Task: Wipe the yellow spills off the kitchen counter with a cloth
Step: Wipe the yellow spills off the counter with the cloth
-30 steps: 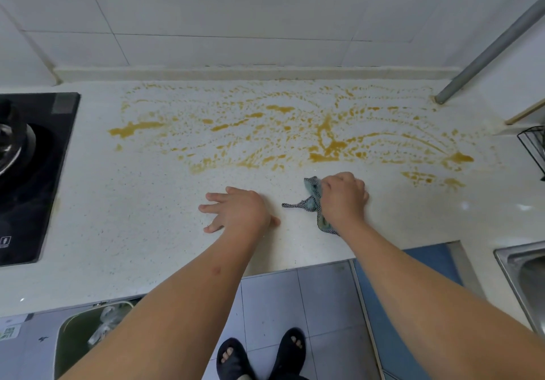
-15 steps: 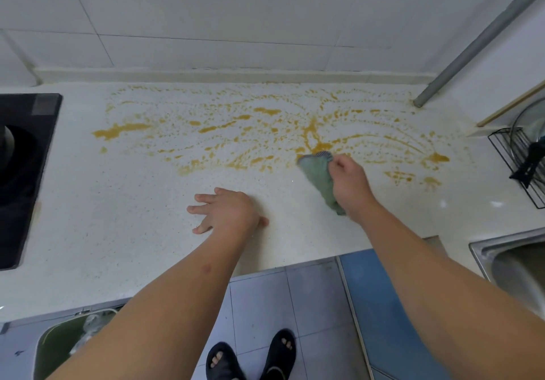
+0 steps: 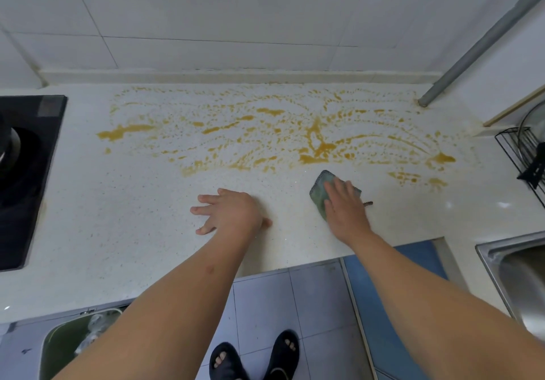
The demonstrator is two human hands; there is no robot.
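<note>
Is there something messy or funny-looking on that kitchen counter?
Yes. Yellow spills are smeared in streaks and drops across the back half of the white counter, from near the stove almost to the dish rack. The right hand presses a green cloth just in front of them; the left hand rests flat.

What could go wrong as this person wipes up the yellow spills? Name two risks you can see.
1. The cloth is small and the yellow spills stretch across the counter, so it may smear rather than lift them.
2. A leftward sweep could push liquid toward the stove.
</note>
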